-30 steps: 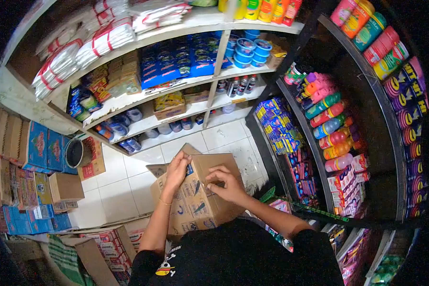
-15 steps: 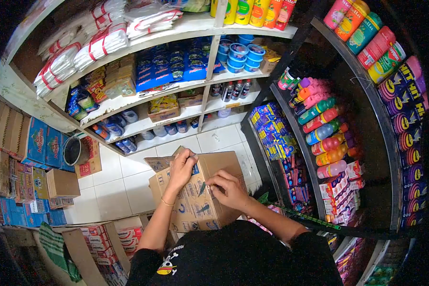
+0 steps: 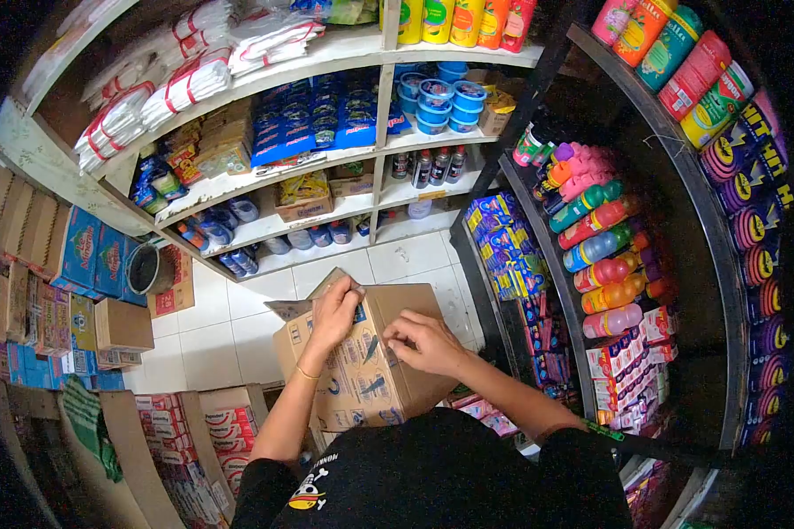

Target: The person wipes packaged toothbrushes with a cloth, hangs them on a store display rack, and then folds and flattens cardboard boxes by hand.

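A brown cardboard box [image 3: 357, 379] with blue print is held up against the front of my body, one flap standing out at its far left. My left hand [image 3: 336, 316] is closed on the box's upper edge, near the flap. Over the near right edge is my right hand [image 3: 422, 342], its fingers curled and pinched at the cardboard. Whether something small sits between those fingers is too small to tell.
White shelves [image 3: 344, 157] with packets and tubs stand ahead. Dark racks [image 3: 538, 256] of bottles are on the right. Stacked cartons [image 3: 123, 324] and a dark bucket [image 3: 150, 268] are at the left, with open boxes of red-and-white packs [image 3: 163, 432] at the lower left.
The camera view has shifted slightly. Both hands stay at the box in nearly the same places, the right one moving only a little along its edge.
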A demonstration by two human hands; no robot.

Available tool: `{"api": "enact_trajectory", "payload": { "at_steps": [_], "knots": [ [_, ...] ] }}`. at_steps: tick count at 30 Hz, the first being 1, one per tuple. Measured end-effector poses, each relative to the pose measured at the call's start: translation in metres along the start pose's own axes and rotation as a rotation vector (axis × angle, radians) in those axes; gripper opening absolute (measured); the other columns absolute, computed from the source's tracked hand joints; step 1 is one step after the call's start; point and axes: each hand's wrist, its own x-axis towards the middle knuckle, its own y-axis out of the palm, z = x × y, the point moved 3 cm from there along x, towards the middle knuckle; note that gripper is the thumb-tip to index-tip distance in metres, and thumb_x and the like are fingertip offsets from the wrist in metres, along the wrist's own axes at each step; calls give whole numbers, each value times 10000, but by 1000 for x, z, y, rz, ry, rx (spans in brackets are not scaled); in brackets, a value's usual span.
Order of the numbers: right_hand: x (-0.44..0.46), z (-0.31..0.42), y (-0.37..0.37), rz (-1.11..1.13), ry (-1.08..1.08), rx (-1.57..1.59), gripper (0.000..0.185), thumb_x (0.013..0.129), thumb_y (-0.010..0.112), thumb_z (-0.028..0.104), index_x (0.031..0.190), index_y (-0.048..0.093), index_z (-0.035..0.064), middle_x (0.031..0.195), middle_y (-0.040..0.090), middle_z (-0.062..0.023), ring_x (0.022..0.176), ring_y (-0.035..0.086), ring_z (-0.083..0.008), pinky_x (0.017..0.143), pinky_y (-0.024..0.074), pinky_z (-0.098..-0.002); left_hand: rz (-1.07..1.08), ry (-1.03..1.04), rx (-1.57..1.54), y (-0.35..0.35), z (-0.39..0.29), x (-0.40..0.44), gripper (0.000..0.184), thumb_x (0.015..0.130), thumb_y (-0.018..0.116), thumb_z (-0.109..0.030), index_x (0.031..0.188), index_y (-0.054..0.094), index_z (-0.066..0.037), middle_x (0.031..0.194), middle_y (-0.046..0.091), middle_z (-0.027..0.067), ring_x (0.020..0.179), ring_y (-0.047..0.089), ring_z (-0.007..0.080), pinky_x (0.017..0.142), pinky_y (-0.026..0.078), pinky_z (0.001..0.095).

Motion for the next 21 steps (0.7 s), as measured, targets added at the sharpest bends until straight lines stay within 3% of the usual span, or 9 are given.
{"api": "enact_trajectory", "payload": {
  "at_steps": [4, 10, 19, 21],
  "knots": [
    [-5, 2, -2, -42, -164, -142, 111, 779, 574, 142, 808, 542, 40, 774, 495, -104, 703, 569, -298, 592, 460, -376, -18, -1, 123, 5, 3, -7, 241, 801, 457, -283, 805, 508, -47, 767, 562, 117, 790, 532, 313, 714, 361, 431],
    [-1, 10, -13, 177, -238, -416, 112, 757, 563, 121, 779, 546, 13, 798, 526, -116, 685, 577, -330, 598, 487, -412, 5, -37, 279, 15, -12, -17, 261, 843, 429, -317, 849, 503, -66, 853, 569, 139, 871, 527, 327, 734, 346, 460],
    [-7, 10, -4, 158, -67, -470, 80, 706, 577, 95, 700, 573, 15, 739, 570, -135, 678, 585, -321, 608, 477, -423, 17, -45, 322, 26, -11, -23, 313, 878, 401, -361, 868, 503, -65, 897, 565, 167, 900, 525, 356, 756, 358, 491],
    [-4, 2, -2, 173, 115, -416, 85, 680, 580, 97, 660, 579, 15, 700, 603, -149, 663, 601, -323, 636, 485, -407, 15, -50, 323, 27, -11, -24, 313, 879, 402, -359, 868, 500, -62, 896, 565, 166, 899, 525, 355, 747, 362, 490]
  ]
}}
